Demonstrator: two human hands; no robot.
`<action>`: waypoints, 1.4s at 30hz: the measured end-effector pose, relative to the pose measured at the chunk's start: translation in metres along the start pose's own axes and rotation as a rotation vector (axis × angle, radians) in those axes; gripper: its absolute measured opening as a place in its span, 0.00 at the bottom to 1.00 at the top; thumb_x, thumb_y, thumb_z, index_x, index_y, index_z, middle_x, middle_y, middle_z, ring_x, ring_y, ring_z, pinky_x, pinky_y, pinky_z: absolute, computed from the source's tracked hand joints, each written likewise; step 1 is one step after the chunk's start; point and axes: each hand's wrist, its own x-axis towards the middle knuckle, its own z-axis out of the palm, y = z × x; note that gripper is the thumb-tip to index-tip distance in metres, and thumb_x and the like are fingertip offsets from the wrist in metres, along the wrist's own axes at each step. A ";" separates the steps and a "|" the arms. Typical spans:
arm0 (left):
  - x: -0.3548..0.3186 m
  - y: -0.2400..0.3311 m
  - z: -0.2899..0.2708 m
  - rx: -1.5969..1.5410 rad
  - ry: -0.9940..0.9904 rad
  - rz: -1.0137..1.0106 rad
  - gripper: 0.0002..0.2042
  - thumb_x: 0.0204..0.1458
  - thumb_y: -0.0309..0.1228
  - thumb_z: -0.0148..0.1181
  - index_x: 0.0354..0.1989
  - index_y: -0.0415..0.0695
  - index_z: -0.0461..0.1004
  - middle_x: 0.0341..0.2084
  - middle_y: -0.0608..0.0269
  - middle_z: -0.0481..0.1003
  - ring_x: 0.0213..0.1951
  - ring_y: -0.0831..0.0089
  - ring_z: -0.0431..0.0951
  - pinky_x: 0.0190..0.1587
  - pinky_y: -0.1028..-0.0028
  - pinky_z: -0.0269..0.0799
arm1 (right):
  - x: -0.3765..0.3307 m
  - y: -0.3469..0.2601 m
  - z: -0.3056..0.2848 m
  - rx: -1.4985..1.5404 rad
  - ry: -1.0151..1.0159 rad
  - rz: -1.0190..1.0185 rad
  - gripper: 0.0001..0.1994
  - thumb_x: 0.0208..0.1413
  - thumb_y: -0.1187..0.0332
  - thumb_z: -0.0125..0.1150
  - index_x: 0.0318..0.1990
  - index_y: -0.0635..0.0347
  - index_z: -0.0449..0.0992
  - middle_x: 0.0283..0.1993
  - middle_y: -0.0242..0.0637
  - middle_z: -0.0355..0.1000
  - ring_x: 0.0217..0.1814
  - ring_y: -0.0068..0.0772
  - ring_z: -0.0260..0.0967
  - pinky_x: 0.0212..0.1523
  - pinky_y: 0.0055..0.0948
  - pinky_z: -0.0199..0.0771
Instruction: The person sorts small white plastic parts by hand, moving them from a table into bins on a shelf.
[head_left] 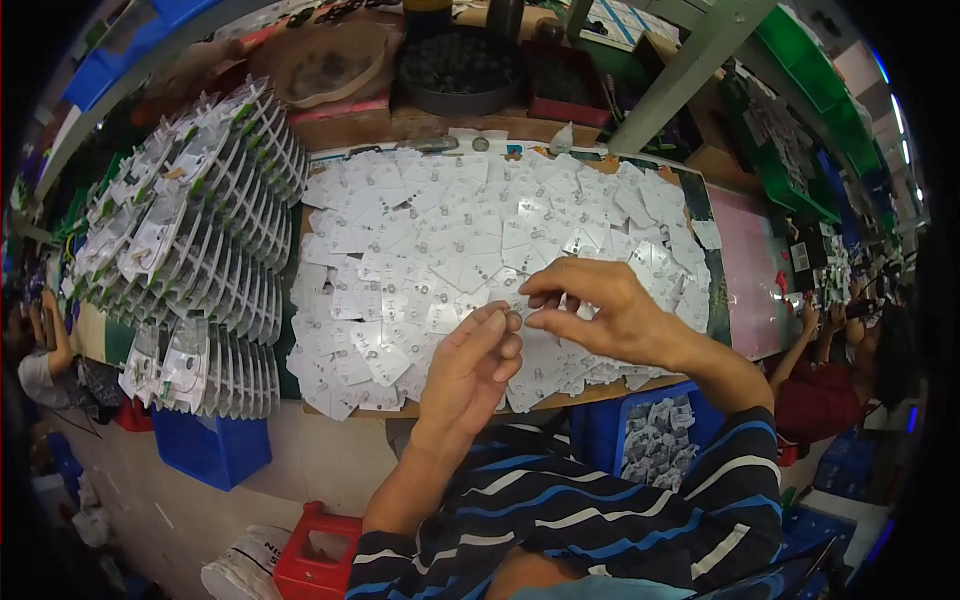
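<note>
My left hand (470, 370) is raised over the near part of the table, thumb pressed to the fingers around something too small to make out. Just right of it hovers my right hand (605, 312), thumb and forefinger curved toward the left fingertips with a gap between them and nothing plainly held. Beneath both hands, overlapping white cards (430, 235) cover most of the tabletop. Many carry small round greyish pieces, some of them shiny.
Tall stacks of white racks (200, 230) with green edges stand at the left. Round trays of small dark parts (458, 72) line the back. A blue bin (655, 440) of crumpled pale pieces sits by my right side, a red stool (318, 555) lower left. A pale green post (680, 75) rises far right.
</note>
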 end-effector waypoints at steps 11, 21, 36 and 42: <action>-0.008 0.013 -0.002 0.017 0.056 0.034 0.12 0.62 0.28 0.53 0.51 0.35 0.69 0.40 0.60 0.72 0.33 0.76 0.68 0.32 0.81 0.65 | 0.025 -0.002 0.010 -0.083 -0.027 -0.054 0.08 0.51 0.75 0.66 0.39 0.65 0.77 0.34 0.40 0.76 0.32 0.33 0.75 0.29 0.26 0.74; -0.030 0.028 -0.015 0.090 -0.049 -0.130 0.15 0.61 0.21 0.48 0.55 0.34 0.66 0.50 0.51 0.72 0.50 0.64 0.74 0.50 0.72 0.71 | 0.160 0.130 -0.020 -0.531 0.244 0.114 0.08 0.50 0.70 0.60 0.35 0.63 0.80 0.33 0.45 0.77 0.35 0.48 0.75 0.36 0.41 0.74; -0.045 0.022 -0.040 0.153 -0.189 -0.322 0.13 0.64 0.21 0.43 0.56 0.35 0.63 0.55 0.43 0.68 0.56 0.57 0.72 0.58 0.65 0.70 | 0.199 0.178 0.006 -0.930 0.046 0.030 0.05 0.49 0.71 0.58 0.29 0.62 0.79 0.28 0.48 0.77 0.31 0.49 0.76 0.33 0.45 0.74; -0.051 0.019 -0.043 0.169 -0.208 -0.313 0.10 0.63 0.23 0.48 0.50 0.33 0.70 0.50 0.52 0.71 0.49 0.67 0.75 0.55 0.72 0.72 | 0.197 0.180 0.006 -0.947 0.037 0.048 0.07 0.50 0.70 0.59 0.31 0.63 0.80 0.29 0.48 0.77 0.33 0.49 0.76 0.35 0.46 0.74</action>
